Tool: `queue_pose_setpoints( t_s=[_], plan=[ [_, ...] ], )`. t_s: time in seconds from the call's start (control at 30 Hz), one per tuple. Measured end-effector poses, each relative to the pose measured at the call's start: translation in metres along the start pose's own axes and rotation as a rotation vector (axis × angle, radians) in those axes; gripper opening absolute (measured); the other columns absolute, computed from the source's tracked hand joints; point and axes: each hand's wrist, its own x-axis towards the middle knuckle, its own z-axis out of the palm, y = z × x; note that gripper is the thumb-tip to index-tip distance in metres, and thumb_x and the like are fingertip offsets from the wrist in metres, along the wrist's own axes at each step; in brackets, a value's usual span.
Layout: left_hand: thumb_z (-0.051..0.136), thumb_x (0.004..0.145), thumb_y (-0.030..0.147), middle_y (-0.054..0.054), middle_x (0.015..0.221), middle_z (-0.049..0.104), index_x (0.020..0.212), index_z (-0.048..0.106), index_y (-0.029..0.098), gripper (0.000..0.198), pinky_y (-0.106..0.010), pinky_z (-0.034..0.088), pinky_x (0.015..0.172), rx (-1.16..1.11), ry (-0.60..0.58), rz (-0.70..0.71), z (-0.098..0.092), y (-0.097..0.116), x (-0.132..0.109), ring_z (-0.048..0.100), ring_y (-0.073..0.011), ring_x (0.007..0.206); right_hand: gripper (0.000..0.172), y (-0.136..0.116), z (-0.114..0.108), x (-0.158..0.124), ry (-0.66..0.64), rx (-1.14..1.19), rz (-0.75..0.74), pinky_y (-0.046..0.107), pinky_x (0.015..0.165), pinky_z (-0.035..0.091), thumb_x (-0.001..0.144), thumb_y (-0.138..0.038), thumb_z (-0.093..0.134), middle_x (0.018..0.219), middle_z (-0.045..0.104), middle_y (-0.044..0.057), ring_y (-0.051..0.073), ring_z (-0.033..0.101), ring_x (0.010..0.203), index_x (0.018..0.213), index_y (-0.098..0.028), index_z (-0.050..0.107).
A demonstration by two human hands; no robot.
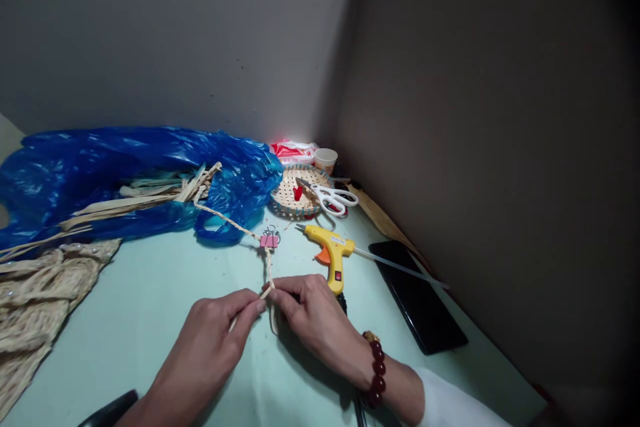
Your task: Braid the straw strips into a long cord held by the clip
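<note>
Both hands in close now, over the pale green tabletop (pixel 165 273)! Your left hand (pixel 215 333) pinches a strand between thumb and forefinger; your right hand (pixel 320 320), a beaded bracelet (pixel 379 369) at its wrist, grips the near end of the thin straw braid (pixel 269 265). Which finger has which strand is hard to make out. Off left, a woven straw piece (pixel 45 307); to the right, a black phone (pixel 420 297). Just ahead, a pink binder clip (pixel 269 241) bites the braid, the yellow glue gun (pixel 333 247) near it. Farther out, the braid runs to straw strands (pixel 145 200) on a blue plastic bag (pixel 125 147). Beside that, white-handled scissors (pixel 333 199) rest on a round woven basket (pixel 290 192), with a paper cup (pixel 326 159) and red-and-white packet (pixel 295 151) behind.
</note>
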Motion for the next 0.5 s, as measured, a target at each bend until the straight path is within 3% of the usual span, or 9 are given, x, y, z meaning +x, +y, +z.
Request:
queue_pose_setpoints(
  t_s=[0.1,0.17,0.23,0.3,0.37,0.5],
  plan=[
    [0.046,0.088,0.040,-0.001,0.056,0.060,0.061,0.056,0.022,0.033,-0.028,0.034,0.057,0.292,-0.032,0.149,0.008,-0.002,-0.008,0.053,-0.0183,0.053,0.032,0.001,0.002,-0.001,0.012,0.017,-0.010,0.022,0.052,0.023,0.088,-0.014,0.045,0.052,0.039,-0.006,0.007,0.033,0.052,0.057,-0.016,0.040],
    [0.043,0.089,0.035,-0.002,0.057,0.061,0.064,0.054,0.023,0.031,-0.029,0.034,0.056,0.370,-0.051,0.211,0.017,-0.008,-0.012,0.056,-0.0190,0.052,0.032,0.003,0.004,-0.001,0.018,0.041,-0.006,0.022,0.051,0.023,0.087,-0.015,0.045,0.051,0.038,-0.006,0.008,0.033,0.052,0.055,-0.016,0.042],
    [0.045,0.090,0.029,-0.004,0.060,0.065,0.069,0.056,0.023,0.024,-0.030,0.035,0.056,0.404,-0.066,0.264,0.026,-0.018,-0.015,0.060,-0.0206,0.054,0.029,0.004,0.004,-0.001,-0.019,0.113,0.020,0.020,0.053,0.028,0.087,-0.015,0.044,0.054,0.048,-0.004,0.008,0.040,0.055,0.059,-0.015,0.053],
    [0.045,0.090,0.024,-0.006,0.064,0.068,0.074,0.059,0.023,0.021,-0.031,0.035,0.056,0.432,-0.071,0.302,0.033,-0.028,-0.016,0.063,-0.0223,0.055,0.028,0.004,0.004,-0.001,-0.071,0.215,0.059,0.019,0.059,0.035,0.086,-0.015,0.043,0.070,0.063,0.000,0.010,0.052,0.064,0.069,-0.014,0.065],
    [0.043,0.090,0.022,-0.008,0.063,0.069,0.076,0.061,0.022,0.023,-0.032,0.033,0.055,0.476,-0.071,0.336,0.036,-0.034,-0.017,0.064,-0.0233,0.054,0.029,0.003,0.003,0.000,-0.101,0.295,0.096,0.020,0.064,0.039,0.086,-0.017,0.044,0.085,0.069,0.004,0.012,0.057,0.071,0.077,-0.013,0.071],
    [0.046,0.088,0.022,-0.008,0.060,0.068,0.072,0.064,0.023,0.024,-0.032,0.032,0.054,0.470,-0.078,0.357,0.035,-0.029,-0.020,0.063,-0.0234,0.053,0.031,0.000,0.001,0.002,-0.097,0.380,0.141,0.021,0.065,0.040,0.087,-0.023,0.049,0.069,0.066,0.004,0.015,0.060,0.074,0.068,-0.011,0.071]
  ],
)
